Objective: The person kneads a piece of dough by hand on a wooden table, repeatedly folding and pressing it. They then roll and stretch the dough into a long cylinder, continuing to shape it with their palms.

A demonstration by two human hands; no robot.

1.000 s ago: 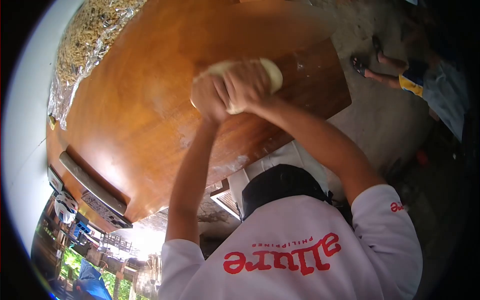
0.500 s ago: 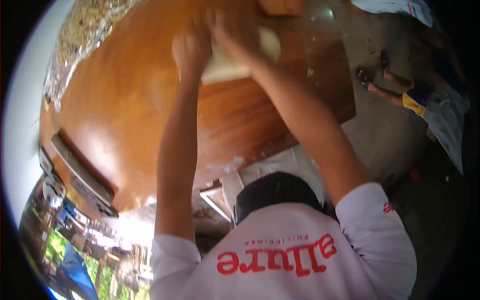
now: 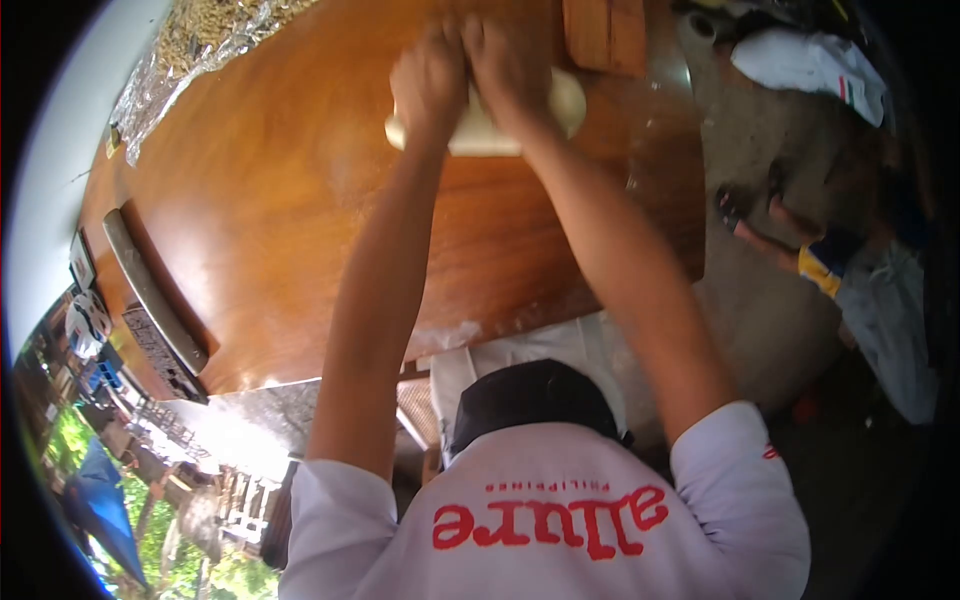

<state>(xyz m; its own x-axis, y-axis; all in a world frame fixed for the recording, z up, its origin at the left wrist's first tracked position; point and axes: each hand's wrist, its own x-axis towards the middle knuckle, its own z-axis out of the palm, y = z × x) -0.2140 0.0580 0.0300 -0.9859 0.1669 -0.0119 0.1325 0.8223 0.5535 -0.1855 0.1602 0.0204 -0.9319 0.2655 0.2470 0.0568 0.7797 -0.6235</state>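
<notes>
In the head view, the left hand point(image 3: 432, 85) and right hand point(image 3: 507, 72) lie side by side on a pale dough roll point(image 3: 485, 133), in from the surface's point(image 3: 270, 250) near edge and closer to its right edge than its left; whether the fingers close around it, I cannot tell. A wooden block point(image 3: 605, 38) sits beyond the roll toward the right edge, a curved bar point(image 3: 150, 290) along the left edge.

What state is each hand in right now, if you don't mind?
Left hand: on the pale dough; open or closed cannot be told.
Right hand: also on it; likewise unclear.
</notes>
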